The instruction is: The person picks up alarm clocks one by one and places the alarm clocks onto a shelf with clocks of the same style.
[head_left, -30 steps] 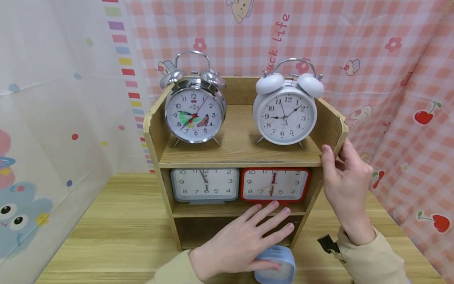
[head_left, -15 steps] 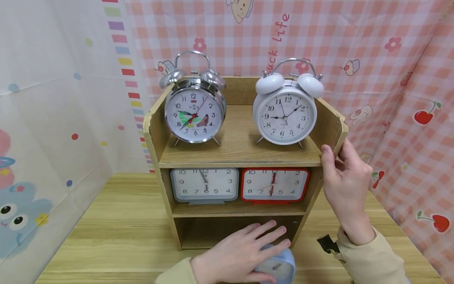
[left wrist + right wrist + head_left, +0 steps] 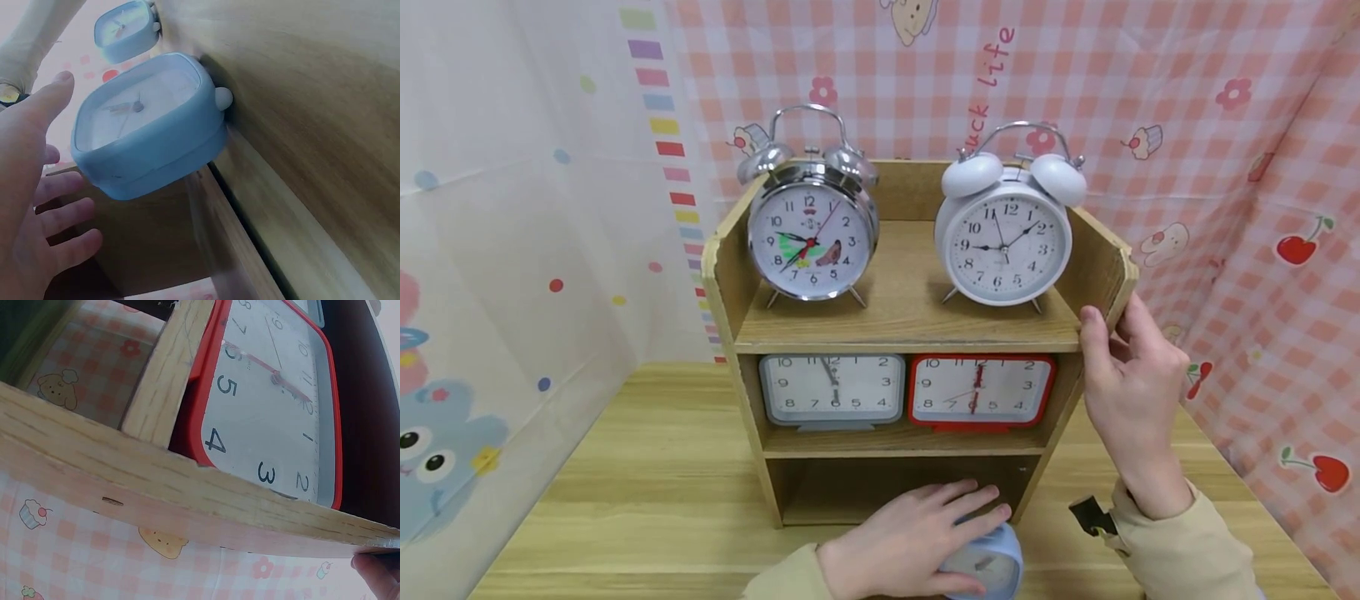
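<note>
A light blue square alarm clock [image 3: 996, 567] stands on the table at the foot of a small wooden shelf [image 3: 895, 333]. Over it reaches my left hand [image 3: 895, 533], thumb in front of the dial and fingers extended past its top. From the left wrist view, the blue clock [image 3: 144, 131] sits between the spread thumb and fingers, with a gap showing at the fingers. My right hand [image 3: 1135, 383] grips the shelf's right side board, thumb on the front edge and fingers behind. In the right wrist view only a fingertip [image 3: 378, 575] shows, at the board's edge.
On the shelf's top stand a silver twin-bell clock [image 3: 812, 242] and a white one [image 3: 1003, 250]. A grey rectangular clock [image 3: 832, 389] and a red one [image 3: 983, 389] fill the middle level. Another blue clock [image 3: 125, 31] stands farther off in the left wrist view.
My left hand has come down and back from in front of the red clock, closer over the blue clock. My right hand keeps its grip on the shelf.
</note>
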Demonstrator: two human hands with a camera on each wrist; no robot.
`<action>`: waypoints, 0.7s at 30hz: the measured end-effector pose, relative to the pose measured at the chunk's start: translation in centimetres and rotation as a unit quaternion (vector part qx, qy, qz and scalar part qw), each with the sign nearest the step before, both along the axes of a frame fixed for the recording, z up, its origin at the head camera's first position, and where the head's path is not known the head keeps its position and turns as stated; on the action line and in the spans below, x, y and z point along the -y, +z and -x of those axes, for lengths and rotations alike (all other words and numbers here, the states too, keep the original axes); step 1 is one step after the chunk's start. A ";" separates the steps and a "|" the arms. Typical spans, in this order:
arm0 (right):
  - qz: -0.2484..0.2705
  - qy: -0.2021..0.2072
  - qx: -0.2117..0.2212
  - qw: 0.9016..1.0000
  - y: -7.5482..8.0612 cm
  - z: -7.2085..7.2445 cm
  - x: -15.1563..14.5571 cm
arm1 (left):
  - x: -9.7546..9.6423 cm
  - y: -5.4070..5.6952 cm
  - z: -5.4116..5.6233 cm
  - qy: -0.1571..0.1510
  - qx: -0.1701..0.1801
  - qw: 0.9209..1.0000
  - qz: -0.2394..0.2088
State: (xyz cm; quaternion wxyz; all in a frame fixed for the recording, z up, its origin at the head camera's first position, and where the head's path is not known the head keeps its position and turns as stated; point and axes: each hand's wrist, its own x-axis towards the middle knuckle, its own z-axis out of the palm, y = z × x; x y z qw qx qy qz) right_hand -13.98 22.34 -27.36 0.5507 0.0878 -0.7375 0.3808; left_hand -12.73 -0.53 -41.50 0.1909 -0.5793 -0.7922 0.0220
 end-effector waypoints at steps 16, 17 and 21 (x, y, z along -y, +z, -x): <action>-0.004 0.001 0.000 1.000 0.0 0.0 0.0 | -0.6 -1.5 0.8 0.020 0.119 0.992 -0.045; -0.004 0.001 0.000 1.000 0.0 -0.1 0.0 | -0.6 -1.5 0.8 0.021 0.123 0.991 -0.048; -0.002 0.002 0.000 1.000 -0.1 -0.1 0.0 | -0.7 -1.8 0.6 0.024 0.137 0.989 -0.054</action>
